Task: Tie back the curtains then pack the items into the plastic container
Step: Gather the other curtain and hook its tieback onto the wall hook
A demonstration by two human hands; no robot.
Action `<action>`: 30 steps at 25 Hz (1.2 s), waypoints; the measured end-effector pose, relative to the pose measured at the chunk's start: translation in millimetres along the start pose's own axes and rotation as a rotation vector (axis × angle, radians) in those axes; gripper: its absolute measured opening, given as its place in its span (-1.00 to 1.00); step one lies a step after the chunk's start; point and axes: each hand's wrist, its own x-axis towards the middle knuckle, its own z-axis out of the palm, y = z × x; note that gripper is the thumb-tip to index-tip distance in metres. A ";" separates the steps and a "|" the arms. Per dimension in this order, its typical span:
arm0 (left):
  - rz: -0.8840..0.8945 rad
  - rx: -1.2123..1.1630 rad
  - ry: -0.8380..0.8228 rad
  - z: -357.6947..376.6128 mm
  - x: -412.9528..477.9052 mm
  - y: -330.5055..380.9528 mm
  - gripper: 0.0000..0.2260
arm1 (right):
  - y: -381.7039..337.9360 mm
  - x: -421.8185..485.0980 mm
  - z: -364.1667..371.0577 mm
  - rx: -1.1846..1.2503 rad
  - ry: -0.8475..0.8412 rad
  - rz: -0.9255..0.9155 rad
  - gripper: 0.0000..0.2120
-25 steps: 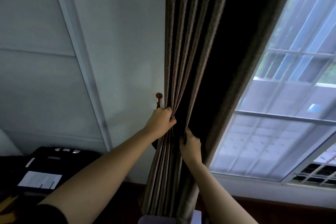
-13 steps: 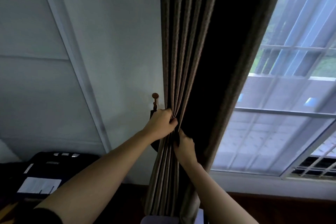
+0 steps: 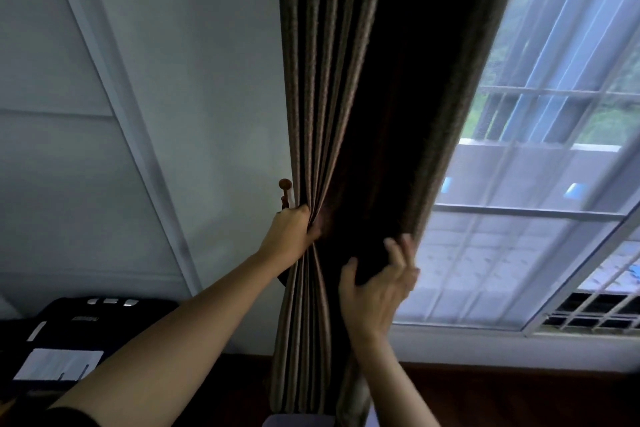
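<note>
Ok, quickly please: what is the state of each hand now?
Left hand: closed, gripping the bunched folds of the brown pleated fabric curtain.
Right hand: open, fingers spread at the curtain's window-side edge; blurred, no grip seen.

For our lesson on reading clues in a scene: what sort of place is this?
Probably a room in a home: a long curtain hangs by a barred window, and a wooden tie-back hook sits on the pale wall.
</note>
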 end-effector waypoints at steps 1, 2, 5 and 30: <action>-0.001 0.002 0.002 -0.9 -1.5 0.3 -0.78 | 2.4 20.1 -4.2 0.031 0.108 0.044 -0.37; 0.002 0.005 -0.001 -2.1 -2.8 0.9 -0.78 | 6.0 43.7 -5.9 0.049 0.105 0.117 -0.30; 0.016 -0.020 -0.029 -2.8 -4.7 4.2 -0.84 | 25.0 101.1 4.2 0.057 -0.243 0.284 -0.25; -0.035 -0.046 -0.068 -1.1 -1.5 14.8 -0.80 | 64.5 -0.6 84.5 0.062 -1.069 -0.099 -0.16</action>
